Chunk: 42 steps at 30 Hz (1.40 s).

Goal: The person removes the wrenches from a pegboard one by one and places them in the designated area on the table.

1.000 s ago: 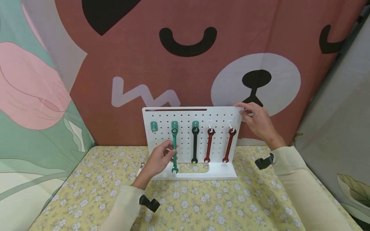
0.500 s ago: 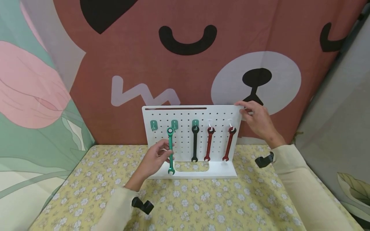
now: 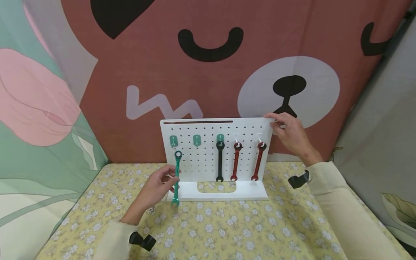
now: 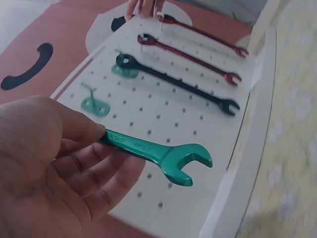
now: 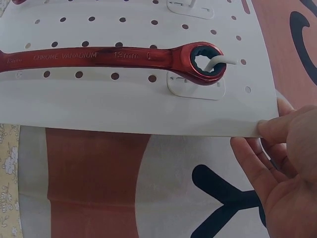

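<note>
Your left hand (image 3: 155,187) gripped the green wrench (image 3: 177,178) by its shaft, upright, off its hook, before the pegboard (image 3: 208,159). Your right hand (image 3: 290,135) pinched the pegboard's upper right corner.

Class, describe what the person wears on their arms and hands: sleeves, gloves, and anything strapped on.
Both arms wear long cream sleeves reaching the wrists. The left hand and right hand are bare, without gloves. A small black device sits at the right cuff, and a similar black device at the left cuff. No rings or markings are visible.
</note>
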{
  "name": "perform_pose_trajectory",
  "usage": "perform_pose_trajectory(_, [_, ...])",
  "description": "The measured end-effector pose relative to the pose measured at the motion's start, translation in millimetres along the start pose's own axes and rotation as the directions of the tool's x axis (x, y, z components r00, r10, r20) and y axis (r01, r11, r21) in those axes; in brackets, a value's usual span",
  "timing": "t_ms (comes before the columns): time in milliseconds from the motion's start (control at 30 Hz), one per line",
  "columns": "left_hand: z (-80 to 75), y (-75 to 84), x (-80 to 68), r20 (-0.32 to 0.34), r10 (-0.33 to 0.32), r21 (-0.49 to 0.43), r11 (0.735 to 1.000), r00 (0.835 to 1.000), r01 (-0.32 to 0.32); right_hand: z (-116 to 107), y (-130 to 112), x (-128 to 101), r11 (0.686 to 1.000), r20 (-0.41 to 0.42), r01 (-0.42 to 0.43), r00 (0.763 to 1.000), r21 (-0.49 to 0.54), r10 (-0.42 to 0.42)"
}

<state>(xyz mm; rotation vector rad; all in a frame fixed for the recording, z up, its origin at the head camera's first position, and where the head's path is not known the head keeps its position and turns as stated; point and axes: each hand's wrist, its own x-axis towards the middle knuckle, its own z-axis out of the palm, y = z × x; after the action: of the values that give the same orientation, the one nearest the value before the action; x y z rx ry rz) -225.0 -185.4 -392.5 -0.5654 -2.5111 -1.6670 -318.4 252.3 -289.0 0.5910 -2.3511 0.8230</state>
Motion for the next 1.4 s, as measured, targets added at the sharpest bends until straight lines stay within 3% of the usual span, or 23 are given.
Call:
perform_pose_trajectory(333, [-37.2,-17.3,-24.9,-0.023,-0.059,0.071,0.996,0.998,0.06,-3,-1,-1,1.0,-0.004,0.0,1.0,-0.022,0.0])
perform_pose_trajectory(600, [-57.7,-37.3,-33.6,-0.022,-0.128,0.12,0.984,0.992,0.13,-3,0,-2,1.0,-0.007,0.003,1.0,-0.019,-0.003])
perform_pose_trajectory(867, [-67.6,-53.3,-37.8,-0.006,-0.249,0.192,0.95,0.968,0.246,-2,0,-2,1.0,-0.01,0.006,1.0,-0.009,-0.006])
perform_pose_trajectory(1100, [-74.0,-62.9,-36.4,0.029,-0.28,0.288,0.922,0.96,0.26,-2,0,-1,1.0,-0.01,0.018,1.0,-0.013,-0.018])
perform_pose_trajectory(1400, [-79.7,-70.5,-29.5,0.081,-0.329,0.302,0.908,0.941,0.292,-1,0,-1,0.999,-0.006,0.036,0.999,-0.02,-0.036])
